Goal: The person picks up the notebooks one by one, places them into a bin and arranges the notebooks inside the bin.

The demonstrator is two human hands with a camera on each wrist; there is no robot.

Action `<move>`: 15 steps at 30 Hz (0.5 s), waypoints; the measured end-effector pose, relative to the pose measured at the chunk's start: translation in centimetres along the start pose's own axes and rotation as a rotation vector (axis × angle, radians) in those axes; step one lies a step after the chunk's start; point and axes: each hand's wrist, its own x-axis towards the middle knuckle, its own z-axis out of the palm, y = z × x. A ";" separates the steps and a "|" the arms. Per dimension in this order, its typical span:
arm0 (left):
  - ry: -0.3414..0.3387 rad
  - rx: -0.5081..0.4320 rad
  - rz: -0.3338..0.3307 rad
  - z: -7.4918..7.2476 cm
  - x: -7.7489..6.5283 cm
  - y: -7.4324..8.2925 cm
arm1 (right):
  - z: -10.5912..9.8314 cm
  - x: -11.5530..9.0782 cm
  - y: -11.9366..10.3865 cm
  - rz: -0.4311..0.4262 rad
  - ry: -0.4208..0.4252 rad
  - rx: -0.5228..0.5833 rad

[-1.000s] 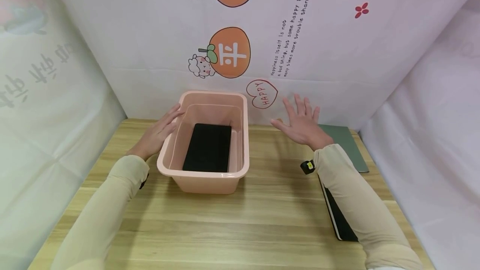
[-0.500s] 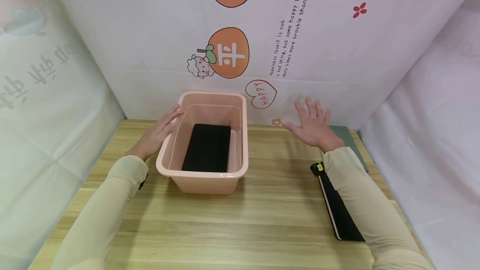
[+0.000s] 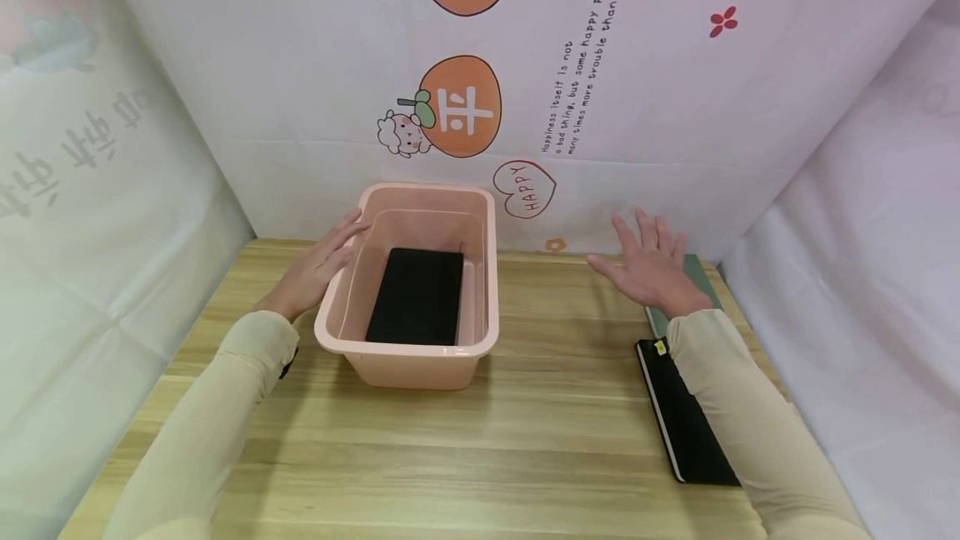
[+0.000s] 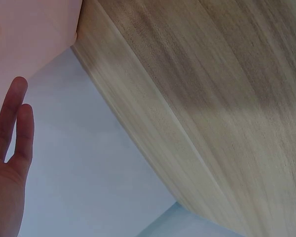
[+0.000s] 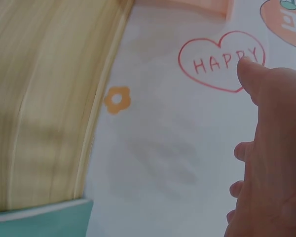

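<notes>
Shiny pink rectangular plastic bin (image 3: 416, 369) is on the wood-grain tabletop (image 3: 540, 440), left hand (image 3: 311, 269) resting straight fingers on its rim. Right hand (image 3: 651, 273): fingers spread, holding nothing, beige sleeve (image 3: 750, 423) partly hiding a flat black notebook (image 3: 678, 415).

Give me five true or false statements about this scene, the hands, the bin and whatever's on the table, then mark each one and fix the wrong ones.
1. The left hand is at the left side of the pink bin. True.
2. The bin is empty. False: a black flat item lies inside it.
3. The right hand is gripping a notebook. False: the right hand holds nothing.
4. On the table, the green notebook lies farther from the person than the black notebook. True.
5. The red heart on the wall has the word HAPPY in it. True.
</notes>
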 end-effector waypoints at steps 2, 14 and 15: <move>0.000 -0.004 -0.001 0.0 0.1 0.0 | 0.0 -0.2 0.6 0.006 0.010 -0.008; 0.003 -0.030 0.001 0.1 0.1 -0.2 | 0.8 -1.6 4.4 0.040 0.001 -0.023; 0.005 -0.033 0.002 0.1 0.1 -0.2 | 0.9 -1.7 4.7 0.042 0.003 -0.030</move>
